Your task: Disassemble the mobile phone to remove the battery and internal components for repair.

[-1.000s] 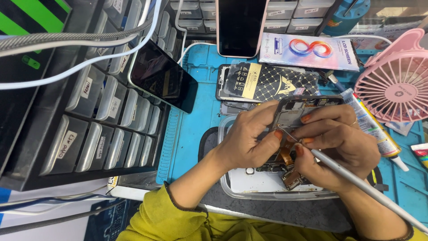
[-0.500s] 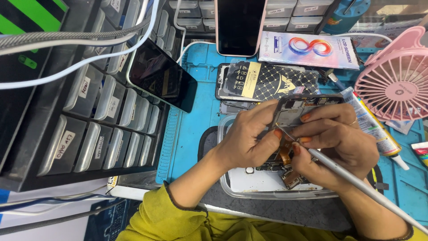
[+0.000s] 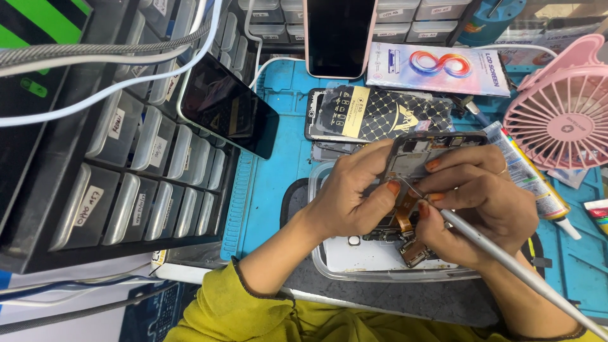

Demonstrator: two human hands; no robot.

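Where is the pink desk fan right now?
In the head view, the pink desk fan stands at the right edge of the blue mat, just beyond the glue tube and the right hand.

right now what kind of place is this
Most likely a phone repair bench: the hands work on an opened phone frame with a white tool, beside racks of small parts drawers and a boxed replacement screen.

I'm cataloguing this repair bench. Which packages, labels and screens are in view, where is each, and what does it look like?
Flat box: top right of the mat, white with a rainbow loop.
Black packet: beside the hands, black with gold pattern and a yellow band.
Upright phone: top centre, dark screen, pinkish edge.
Leaning phone: against the drawers, dark screen.
Drawer labels: left, small white handwritten strips.
Glue tube: right, printed white.
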